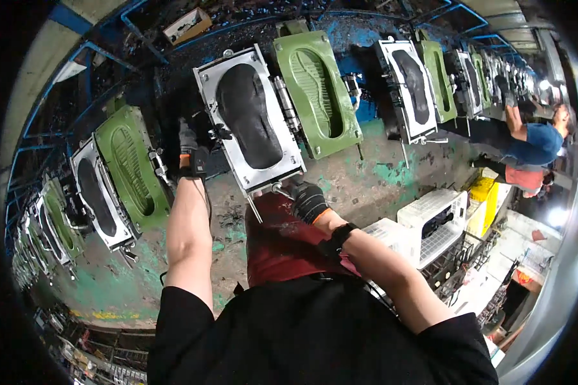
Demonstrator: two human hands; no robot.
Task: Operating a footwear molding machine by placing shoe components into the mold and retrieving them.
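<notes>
In front of me lies an opened shoe-sole mould. Its silver frame half [282,163] carries a black sole-shaped piece [250,115]. Hinged to its right is a green half [347,119] with a ridged, sole-shaped hollow. My right hand [309,201], in a dark knitted glove, closes round a metal handle [279,188] at the silver half's near edge. Beside that half's left side is my left hand [188,144], also in a dark glove; its fingers blur into the dark background, so their grip does not show.
More silver and green moulds [131,167] line up to the left, and others [414,86] to the right. White plastic crates [435,221] stand at my right. Farther right, a person in a blue top [541,142] is by the line. An open carton [187,25] sits at the back.
</notes>
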